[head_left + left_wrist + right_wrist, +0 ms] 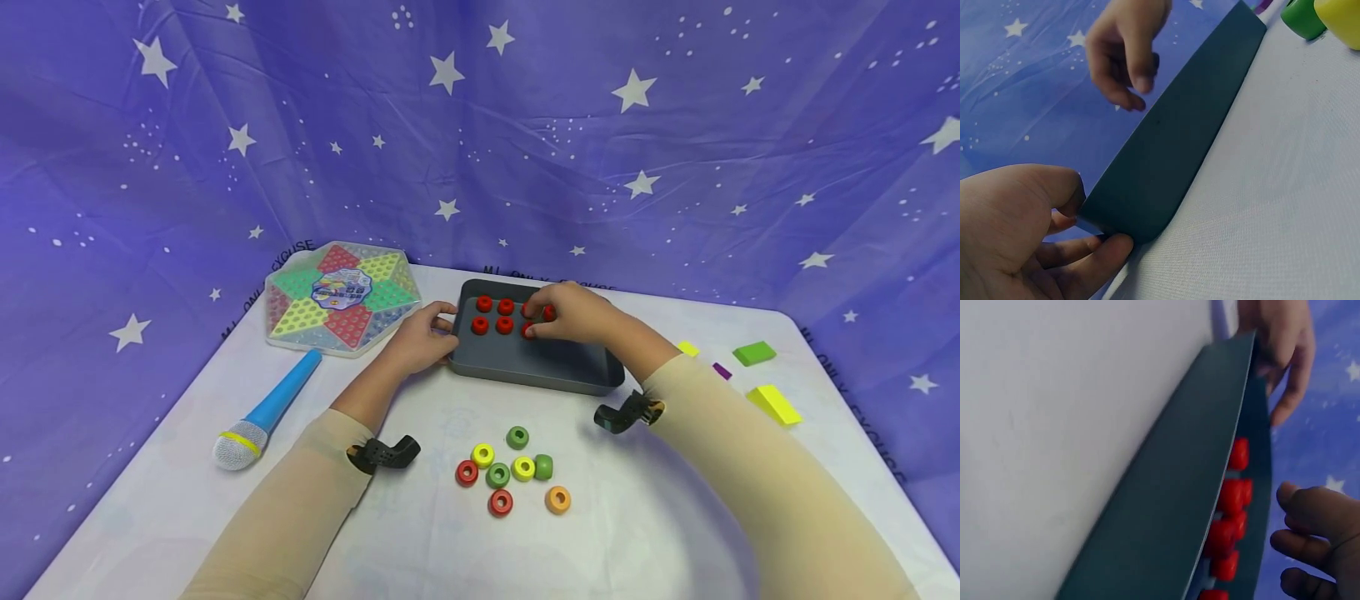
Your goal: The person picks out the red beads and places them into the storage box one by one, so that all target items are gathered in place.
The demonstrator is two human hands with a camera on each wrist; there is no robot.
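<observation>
Rings of red plastic (492,315) sat in rows inside the dark grey rectangular metal tray (547,367) at the middle of the white table (660,517); four showed whole and others lay hidden under the right hand (570,313), whose curled fingers rested on them, though whether it pinched one I could not tell. The left hand (422,337) gripped the tray's left corner. Eight loose rings (513,471) lay in front of the tray: two red, three green, two yellow, one orange. Writing on the hexagonal board game (341,297) was unreadable.
</observation>
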